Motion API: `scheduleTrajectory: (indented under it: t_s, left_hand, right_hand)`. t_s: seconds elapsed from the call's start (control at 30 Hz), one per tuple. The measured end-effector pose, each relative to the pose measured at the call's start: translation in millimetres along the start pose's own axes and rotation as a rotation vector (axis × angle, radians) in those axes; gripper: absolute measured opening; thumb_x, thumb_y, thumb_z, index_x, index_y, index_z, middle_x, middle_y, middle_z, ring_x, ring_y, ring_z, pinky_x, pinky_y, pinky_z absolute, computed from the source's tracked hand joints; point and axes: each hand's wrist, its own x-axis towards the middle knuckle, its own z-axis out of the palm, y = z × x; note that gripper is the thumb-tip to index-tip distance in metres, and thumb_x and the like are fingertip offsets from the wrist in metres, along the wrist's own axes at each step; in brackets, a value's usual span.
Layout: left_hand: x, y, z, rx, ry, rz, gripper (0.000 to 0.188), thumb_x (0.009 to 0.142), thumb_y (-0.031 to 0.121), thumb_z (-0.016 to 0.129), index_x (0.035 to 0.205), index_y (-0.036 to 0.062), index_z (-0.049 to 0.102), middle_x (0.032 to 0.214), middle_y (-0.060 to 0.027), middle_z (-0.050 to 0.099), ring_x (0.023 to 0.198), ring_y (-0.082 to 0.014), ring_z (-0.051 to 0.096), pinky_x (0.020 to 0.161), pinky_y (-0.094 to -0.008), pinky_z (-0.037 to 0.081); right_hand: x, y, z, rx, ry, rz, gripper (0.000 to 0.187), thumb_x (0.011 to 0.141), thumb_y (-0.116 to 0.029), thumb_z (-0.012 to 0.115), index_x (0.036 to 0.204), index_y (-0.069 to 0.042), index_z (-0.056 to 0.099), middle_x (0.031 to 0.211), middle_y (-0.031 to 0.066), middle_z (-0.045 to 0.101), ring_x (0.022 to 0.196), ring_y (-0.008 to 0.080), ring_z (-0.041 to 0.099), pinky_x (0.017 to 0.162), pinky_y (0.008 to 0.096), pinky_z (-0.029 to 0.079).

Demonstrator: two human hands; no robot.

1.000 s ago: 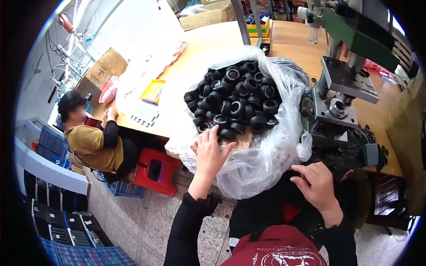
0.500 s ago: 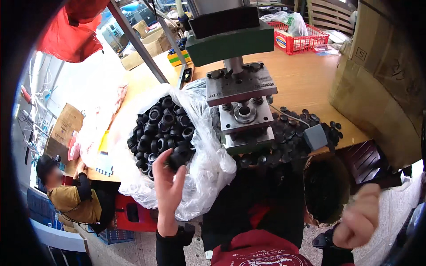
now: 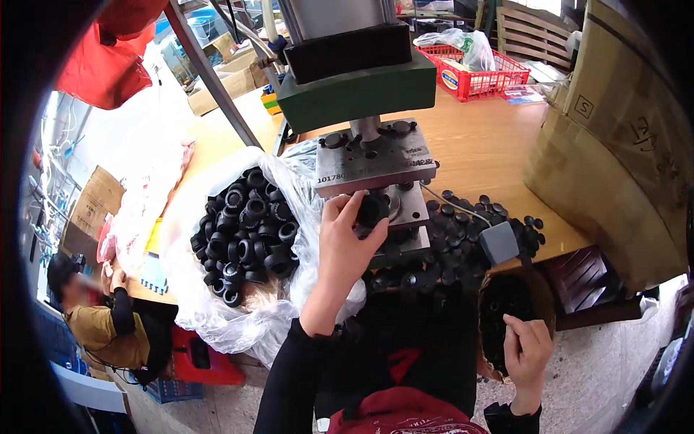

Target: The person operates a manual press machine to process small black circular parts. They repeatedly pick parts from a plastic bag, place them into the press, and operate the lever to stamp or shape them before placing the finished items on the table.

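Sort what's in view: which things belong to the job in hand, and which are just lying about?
Probably in the job:
black ring held in the left hand
press
clear bag of black rings
loose black discs
open container by the right hand

Apparently just lying about:
red basket
cardboard box at right
red bag, upper left

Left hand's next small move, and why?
Probably ease the ring slightly right, onto the round metal post: the left hand holds it, in this view, just left of the post and overlapping its edge, below the upper plate. The right hand is away from the press, by the open carton.
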Motion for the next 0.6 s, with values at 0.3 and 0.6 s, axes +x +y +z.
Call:
scheduleTrajectory:
  t_s: [0.3, 0.6]
  left_hand:
    - [31, 8, -6, -0.055, -0.181, -0.049, 0.045, 0.072, 0.024, 0.079, 0.106, -0.0019, 0.066, 0.093, -0.0131, 0.069, 0.083, -0.0241, 0.065, 0.074, -0.0346, 0.050]
    - [33, -11, 10, -0.144, -0.096, 0.054, 0.040, 0.071, 0.020, 0.079, 0.102, -0.0017, 0.065, 0.092, -0.0148, 0.068, 0.084, -0.0296, 0.064, 0.075, -0.0385, 0.049]
  right_hand:
    - [30, -6, 32, 0.099, -0.048, -0.059, 0.025, 0.075, 0.002, 0.069, 0.099, -0.006, 0.071, 0.073, 0.0068, 0.060, 0.064, 0.0233, 0.054, 0.059, 0.0340, 0.042]
    - [59, -16, 61, 0.050, 0.001, -0.117, 0.023, 0.078, 0.000, 0.069, 0.100, -0.005, 0.070, 0.076, 0.0080, 0.061, 0.070, 0.0249, 0.057, 0.064, 0.0349, 0.044]
